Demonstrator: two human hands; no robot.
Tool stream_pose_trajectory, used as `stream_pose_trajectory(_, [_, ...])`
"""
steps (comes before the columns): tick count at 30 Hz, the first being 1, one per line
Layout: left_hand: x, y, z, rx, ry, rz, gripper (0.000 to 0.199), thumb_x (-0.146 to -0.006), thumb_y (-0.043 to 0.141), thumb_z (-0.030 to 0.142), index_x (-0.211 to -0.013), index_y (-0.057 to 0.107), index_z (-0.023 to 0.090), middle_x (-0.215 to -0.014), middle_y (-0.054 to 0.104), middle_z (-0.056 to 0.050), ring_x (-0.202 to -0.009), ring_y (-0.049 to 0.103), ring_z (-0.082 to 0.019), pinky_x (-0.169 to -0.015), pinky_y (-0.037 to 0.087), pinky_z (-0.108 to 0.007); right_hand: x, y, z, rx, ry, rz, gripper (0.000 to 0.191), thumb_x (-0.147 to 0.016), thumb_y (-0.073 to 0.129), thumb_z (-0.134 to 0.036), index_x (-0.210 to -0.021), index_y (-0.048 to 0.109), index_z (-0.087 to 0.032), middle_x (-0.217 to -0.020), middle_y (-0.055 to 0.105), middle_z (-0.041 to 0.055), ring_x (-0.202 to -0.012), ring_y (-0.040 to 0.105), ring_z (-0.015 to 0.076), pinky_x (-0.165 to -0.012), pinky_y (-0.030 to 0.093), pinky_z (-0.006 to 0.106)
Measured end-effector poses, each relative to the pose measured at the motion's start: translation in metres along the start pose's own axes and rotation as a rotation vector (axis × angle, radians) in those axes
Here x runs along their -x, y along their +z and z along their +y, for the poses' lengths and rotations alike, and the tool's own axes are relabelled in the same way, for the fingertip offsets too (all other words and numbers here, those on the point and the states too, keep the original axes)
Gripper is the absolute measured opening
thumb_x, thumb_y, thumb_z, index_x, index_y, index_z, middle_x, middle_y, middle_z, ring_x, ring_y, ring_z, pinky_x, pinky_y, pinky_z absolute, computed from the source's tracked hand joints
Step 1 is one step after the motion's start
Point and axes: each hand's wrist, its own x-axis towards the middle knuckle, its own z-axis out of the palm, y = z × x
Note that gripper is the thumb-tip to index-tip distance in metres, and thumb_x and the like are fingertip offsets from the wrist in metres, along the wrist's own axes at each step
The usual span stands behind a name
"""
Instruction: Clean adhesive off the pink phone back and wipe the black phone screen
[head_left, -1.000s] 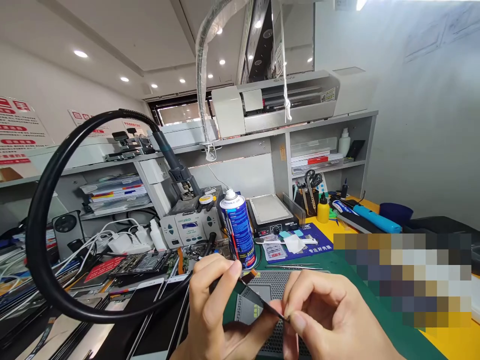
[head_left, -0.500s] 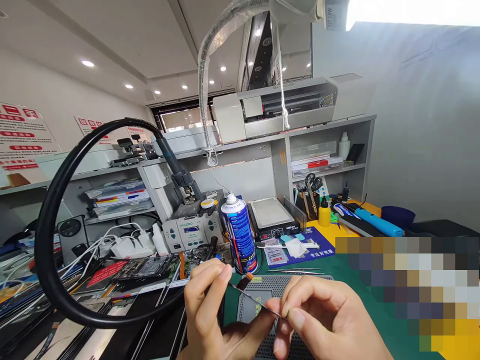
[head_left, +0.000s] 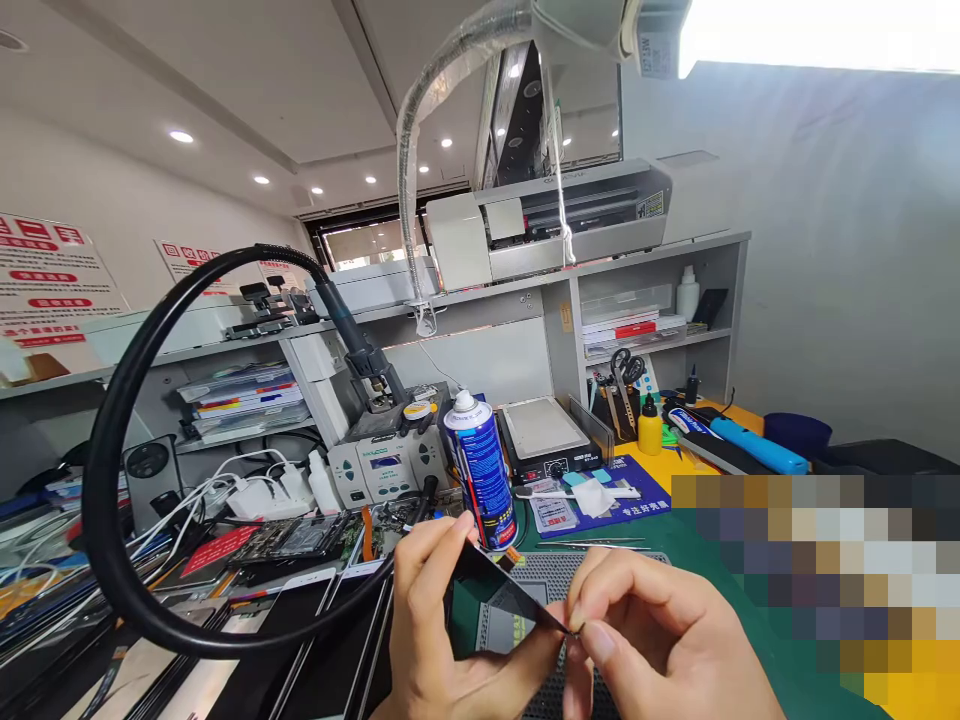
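A thin, dark, glossy panel (head_left: 499, 590) is tilted between my two hands above the grey perforated mat (head_left: 622, 562). My left hand (head_left: 442, 620) grips it, with fingers at its upper left end and the thumb near its lower right end. An orange-brown flex strip (head_left: 511, 558) shows behind its upper edge. My right hand (head_left: 660, 630) pinches with thumb and forefinger at the panel's right corner; whether a small part is between the fingertips is too small to tell. A blue spray can (head_left: 484, 480) stands just behind my left hand.
A black looped hose (head_left: 101, 520) arches over phone parts at the left. Behind are a grey soldering station (head_left: 386, 468) and a flat heating plate (head_left: 544, 435). Tweezers (head_left: 592, 544) lie behind the mat. A yellow bottle (head_left: 649, 428) stands at the right.
The panel has turned from nearly edge-on to show more of its dark face. My left hand has shifted slightly right; my right hand keeps its pinch at the corner.
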Motion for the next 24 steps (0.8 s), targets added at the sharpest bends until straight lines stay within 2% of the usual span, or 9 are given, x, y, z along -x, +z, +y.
stream_pose_trajectory(6, [0.007, 0.001, -0.003, 0.039, -0.048, -0.072, 0.090, -0.064, 0.086, 0.024, -0.141, 0.041, 0.010, -0.110, 0.056, -0.015, -0.096, 0.059, -0.026, -0.076, 0.058, -0.038, 0.002, 0.002, -0.004, -0.034, 0.048, -0.008, 0.028, -0.085, 0.071, -0.042, -0.073, 0.060, -0.018, -0.076, 0.061, -0.0005, -0.048, 0.068, 0.0131, -0.048, 0.051, 0.021])
stream_pose_trajectory(10, [0.009, 0.004, 0.000, 0.132, -0.148, -0.080, 0.084, -0.067, 0.084, 0.025, -0.139, 0.043, 0.009, -0.108, 0.054, -0.014, -0.092, 0.058, -0.023, -0.075, 0.059, -0.036, 0.003, 0.004, -0.006, -0.038, 0.034, 0.056, 0.031, -0.082, 0.074, -0.043, -0.070, 0.060, -0.018, -0.074, 0.060, -0.0006, -0.044, 0.064, 0.0113, -0.047, 0.051, 0.022])
stream_pose_trajectory(14, [0.009, 0.006, 0.004, 0.284, -0.254, -0.113, 0.082, -0.069, 0.081, 0.021, -0.140, 0.041, 0.013, -0.113, 0.049, -0.014, -0.090, 0.059, -0.021, -0.071, 0.061, -0.032, 0.002, 0.001, -0.008, -0.053, 0.073, -0.012, 0.032, -0.082, 0.074, -0.045, -0.071, 0.061, -0.018, -0.074, 0.062, 0.0008, -0.046, 0.065, 0.0127, -0.047, 0.049, 0.023])
stream_pose_trajectory(19, [0.013, 0.006, 0.003, 0.365, -0.403, -0.165, 0.080, -0.070, 0.081, 0.026, -0.139, 0.042, 0.020, -0.114, 0.051, -0.010, -0.095, 0.063, -0.021, -0.080, 0.060, -0.031, -0.006, -0.004, -0.016, -0.178, 0.214, -0.031, 0.032, -0.080, 0.076, -0.042, -0.071, 0.063, -0.015, -0.069, 0.066, 0.0008, -0.043, 0.064, 0.0105, -0.046, 0.046, 0.019])
stream_pose_trajectory(24, [0.013, 0.005, -0.001, 0.459, -0.580, -0.194, 0.077, -0.073, 0.081, 0.028, -0.139, 0.041, 0.028, -0.118, 0.055, -0.007, -0.105, 0.063, -0.022, -0.095, 0.055, -0.036, -0.017, -0.008, -0.016, -0.336, 0.286, 0.015, 0.023, -0.086, 0.071, -0.036, -0.080, 0.069, -0.013, -0.074, 0.068, 0.0022, -0.044, 0.061, 0.0087, -0.043, 0.047, 0.018])
